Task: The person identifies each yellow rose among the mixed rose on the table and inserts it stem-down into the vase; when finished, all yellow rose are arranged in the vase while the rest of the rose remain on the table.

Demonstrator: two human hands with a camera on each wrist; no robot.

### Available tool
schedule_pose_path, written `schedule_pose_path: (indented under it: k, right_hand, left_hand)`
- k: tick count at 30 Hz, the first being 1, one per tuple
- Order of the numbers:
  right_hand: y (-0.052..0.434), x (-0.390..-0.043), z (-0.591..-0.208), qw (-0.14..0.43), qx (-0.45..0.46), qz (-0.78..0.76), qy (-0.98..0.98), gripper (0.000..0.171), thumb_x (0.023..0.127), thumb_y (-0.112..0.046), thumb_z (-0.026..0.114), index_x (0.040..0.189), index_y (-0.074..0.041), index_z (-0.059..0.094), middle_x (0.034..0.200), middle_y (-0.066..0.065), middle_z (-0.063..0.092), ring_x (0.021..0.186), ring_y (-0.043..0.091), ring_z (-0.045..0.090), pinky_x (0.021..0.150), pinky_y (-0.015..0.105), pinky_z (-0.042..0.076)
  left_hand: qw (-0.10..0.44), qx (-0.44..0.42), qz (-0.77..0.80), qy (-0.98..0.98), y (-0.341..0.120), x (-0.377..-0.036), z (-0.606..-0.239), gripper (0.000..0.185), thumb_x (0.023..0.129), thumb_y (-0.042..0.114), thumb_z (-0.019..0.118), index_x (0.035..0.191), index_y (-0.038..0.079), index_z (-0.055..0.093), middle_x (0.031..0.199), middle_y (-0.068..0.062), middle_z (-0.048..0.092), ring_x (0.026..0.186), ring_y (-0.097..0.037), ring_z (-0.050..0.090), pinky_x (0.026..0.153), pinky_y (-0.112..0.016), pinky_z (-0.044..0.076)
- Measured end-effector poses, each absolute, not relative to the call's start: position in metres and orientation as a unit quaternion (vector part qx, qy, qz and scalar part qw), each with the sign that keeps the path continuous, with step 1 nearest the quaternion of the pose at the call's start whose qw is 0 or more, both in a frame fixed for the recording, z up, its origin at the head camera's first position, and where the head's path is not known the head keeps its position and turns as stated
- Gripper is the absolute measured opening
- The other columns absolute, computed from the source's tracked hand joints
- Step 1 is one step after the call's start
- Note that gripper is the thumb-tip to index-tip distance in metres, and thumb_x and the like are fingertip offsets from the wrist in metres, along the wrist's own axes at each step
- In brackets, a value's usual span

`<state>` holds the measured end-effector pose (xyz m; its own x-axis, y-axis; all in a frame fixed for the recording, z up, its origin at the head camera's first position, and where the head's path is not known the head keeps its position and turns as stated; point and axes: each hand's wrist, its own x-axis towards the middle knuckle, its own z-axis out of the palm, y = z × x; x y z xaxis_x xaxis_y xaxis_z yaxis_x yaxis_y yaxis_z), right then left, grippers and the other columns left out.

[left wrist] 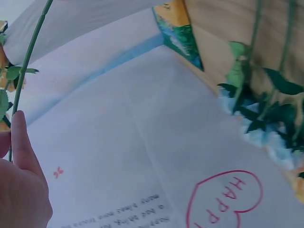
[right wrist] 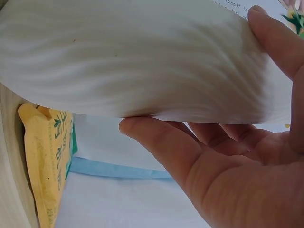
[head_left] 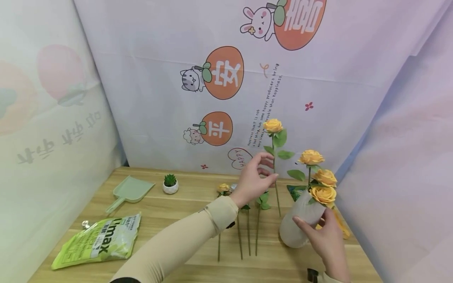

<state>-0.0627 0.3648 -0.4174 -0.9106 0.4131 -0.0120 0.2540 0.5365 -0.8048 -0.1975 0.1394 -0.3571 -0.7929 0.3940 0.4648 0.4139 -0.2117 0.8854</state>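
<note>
In the head view my left hand (head_left: 253, 179) pinches the thin green stem of a yellow rose (head_left: 273, 126), which stands nearly upright above the table. The left wrist view shows that stem (left wrist: 29, 52) between thumb and finger. My right hand (head_left: 325, 237) grips a white vase (head_left: 297, 222) that leans to the right, with three yellow roses (head_left: 323, 194) in its mouth. Thumb and fingers lie on opposite sides of the ribbed vase (right wrist: 142, 61) in the right wrist view. Beneath my left arm, another yellow rose (head_left: 223, 188) and pale blue flowers (left wrist: 259, 133) lie on the table.
A pale green dustpan (head_left: 131, 190), a small potted succulent (head_left: 170, 184) and a bright green bag (head_left: 100, 239) occupy the left side of the wooden table. Behind the vase stands a yellow packet (right wrist: 47, 161). Printed white cloth (head_left: 159, 98) closes off the back and sides.
</note>
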Motion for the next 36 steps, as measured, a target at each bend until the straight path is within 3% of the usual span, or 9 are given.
schedule_pose_path:
  k: [6,10,16,23,36]
  right_hand:
    - [0.364,-0.062,-0.419,0.097,-0.185,0.438,-0.874,0.119,0.084,-0.064,0.087,0.166,-0.003,0.026,0.164,0.029,0.037,0.146,0.055,0.043,0.109,0.069,0.049]
    - [0.365,-0.060,-0.420,0.096,-0.178,0.438,-0.876,0.117,0.084,-0.064,0.087,0.165,-0.002,0.027,0.164,0.029,0.037,0.146,0.055,0.043,0.109,0.068,0.050]
    - [0.366,-0.061,-0.421,0.094,-0.178,0.437,-0.877,0.117,0.085,-0.064,0.086,0.165,-0.002,0.027,0.165,0.029,0.037,0.147,0.055,0.042,0.110,0.068,0.049]
    - [0.367,-0.061,-0.419,0.091,-0.178,0.442,-0.875,0.119,0.084,-0.064,0.087,0.166,-0.003,0.026,0.166,0.028,0.036,0.148,0.054,0.041,0.110,0.068,0.049]
    - [0.365,-0.060,-0.415,0.080,-0.183,0.446,-0.873,0.122,0.084,-0.065,0.087,0.167,-0.002,0.023,0.167,0.030,0.033,0.149,0.055,0.039,0.110,0.068,0.049]
  left_hand:
    - [0.051,-0.353,-0.708,-0.610,0.159,-0.198,-0.334,0.046,0.098,-0.005,0.076,0.135,0.015,0.058,0.119,-0.010,0.064,0.086,-0.012,0.071,0.072,-0.041,0.068]
    - [0.072,-0.360,-0.713,-0.598,0.169,-0.196,-0.324,0.046,0.098,-0.006,0.075,0.136,0.012,0.057,0.121,-0.018,0.062,0.087,-0.010,0.071,0.072,-0.043,0.068]
    - [0.104,-0.363,-0.713,-0.590,0.182,-0.196,-0.310,0.045,0.098,-0.005,0.076,0.135,0.011,0.056,0.119,-0.013,0.062,0.088,-0.009,0.070,0.073,-0.036,0.068]
    - [0.128,-0.369,-0.719,-0.575,0.189,-0.199,-0.297,0.046,0.098,-0.006,0.075,0.135,0.011,0.054,0.121,-0.018,0.061,0.088,-0.011,0.070,0.073,-0.034,0.067]
    - [0.168,-0.391,-0.685,-0.592,0.198,-0.198,-0.298,0.044,0.097,-0.003,0.077,0.134,0.009,0.056,0.119,-0.015,0.065,0.090,-0.009,0.072,0.069,-0.026,0.065]
